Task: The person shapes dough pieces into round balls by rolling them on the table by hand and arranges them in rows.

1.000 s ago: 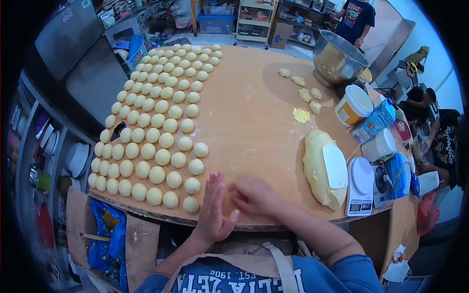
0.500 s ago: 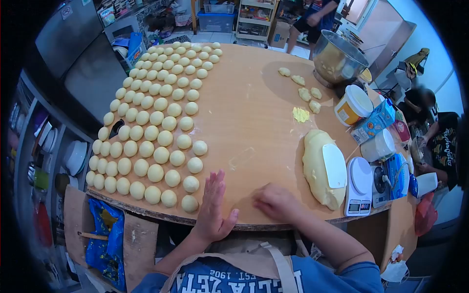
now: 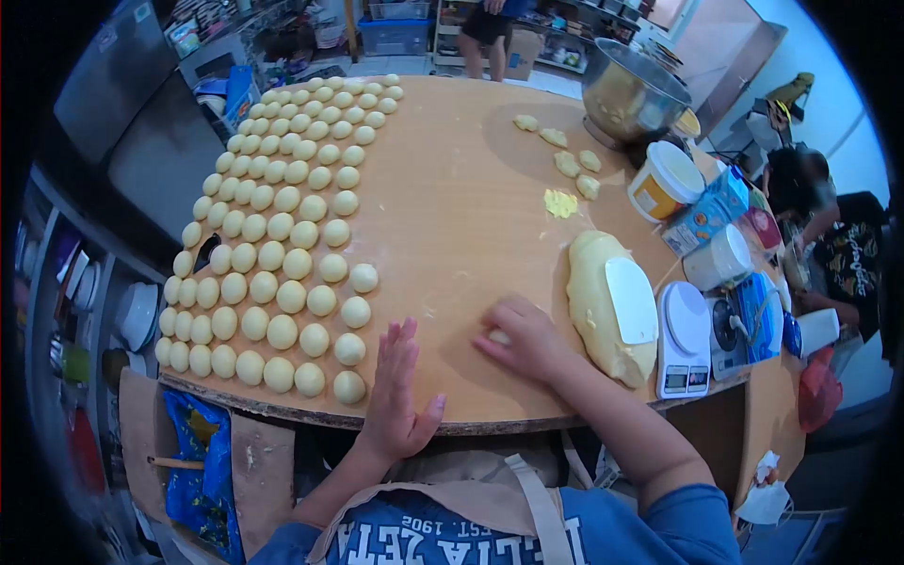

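My right hand (image 3: 529, 341) is cupped on the tabletop over a small dough ball (image 3: 499, 336), which peeks out between the fingers. To its left, my left hand (image 3: 395, 400) is held upright at the table's near edge, fingers stretched and thumb apart, with nothing in it. Beside that hand begin rows of round dough balls (image 3: 282, 331) covering the left side. On the right lies a large dough mass (image 3: 588, 301) with a white scraper (image 3: 630, 301) on top. Several rough dough pieces (image 3: 566, 164) and a yellow butter-like patch (image 3: 560, 203) sit farther back.
A white kitchen scale (image 3: 685, 325) stands right of the dough mass. Behind it are a lidded jar (image 3: 718, 258), a blue carton (image 3: 708, 222), a white tub (image 3: 668, 181) and a steel mixing bowl (image 3: 633, 92). Other people are in the background. An open cardboard box (image 3: 261, 471) is below left.
My right hand has moved forward, away from the table's near edge, and the dough ball under it now shows. My left hand stays raised. The view has shifted slightly.
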`<move>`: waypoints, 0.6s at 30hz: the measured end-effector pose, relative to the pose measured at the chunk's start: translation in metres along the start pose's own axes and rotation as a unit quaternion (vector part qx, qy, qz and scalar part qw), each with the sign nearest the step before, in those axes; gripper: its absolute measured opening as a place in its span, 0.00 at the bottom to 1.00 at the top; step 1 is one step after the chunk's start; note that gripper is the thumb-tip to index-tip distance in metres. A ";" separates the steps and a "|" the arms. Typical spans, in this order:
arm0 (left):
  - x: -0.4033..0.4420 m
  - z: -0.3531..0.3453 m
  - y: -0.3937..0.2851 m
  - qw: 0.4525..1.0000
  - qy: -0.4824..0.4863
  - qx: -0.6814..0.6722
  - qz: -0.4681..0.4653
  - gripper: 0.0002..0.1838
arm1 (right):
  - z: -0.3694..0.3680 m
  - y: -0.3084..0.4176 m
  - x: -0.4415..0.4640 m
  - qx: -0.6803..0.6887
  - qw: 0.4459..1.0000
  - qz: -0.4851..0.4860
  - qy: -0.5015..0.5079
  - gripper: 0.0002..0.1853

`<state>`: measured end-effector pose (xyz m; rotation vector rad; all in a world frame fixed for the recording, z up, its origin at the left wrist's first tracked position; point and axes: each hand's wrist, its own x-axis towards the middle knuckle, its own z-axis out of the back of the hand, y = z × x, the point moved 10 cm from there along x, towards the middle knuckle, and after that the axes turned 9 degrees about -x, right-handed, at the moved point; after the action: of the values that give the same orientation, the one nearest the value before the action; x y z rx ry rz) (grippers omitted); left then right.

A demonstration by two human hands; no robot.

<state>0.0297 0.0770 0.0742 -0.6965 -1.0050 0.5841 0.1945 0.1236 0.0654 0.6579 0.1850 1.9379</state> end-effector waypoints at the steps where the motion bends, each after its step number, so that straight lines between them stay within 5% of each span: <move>1: 0.000 -0.001 0.000 1.000 0.001 0.000 0.000 0.41 | -0.005 0.005 0.014 0.019 1.000 -0.005 -0.002 0.13; 8: 0.000 0.004 0.002 1.000 -0.012 -0.008 -0.003 0.41 | -0.011 0.027 -0.030 0.091 0.994 0.033 0.051 0.17; 11: 0.000 0.000 0.001 1.000 -0.003 0.006 -0.001 0.41 | -0.001 0.002 -0.011 -0.029 0.998 -0.014 0.046 0.21; 15: 0.000 0.000 0.002 1.000 -0.001 0.014 -0.002 0.41 | -0.019 0.020 0.011 0.106 0.987 -0.025 0.114 0.29; 18: 0.000 0.003 0.001 1.000 -0.001 -0.008 0.006 0.41 | 0.020 -0.012 0.009 0.336 0.938 -0.067 -0.057 0.26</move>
<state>0.0267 0.0787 0.0743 -0.7165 -1.0082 0.5879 0.2117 0.1335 0.0805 1.1665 0.8220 1.6823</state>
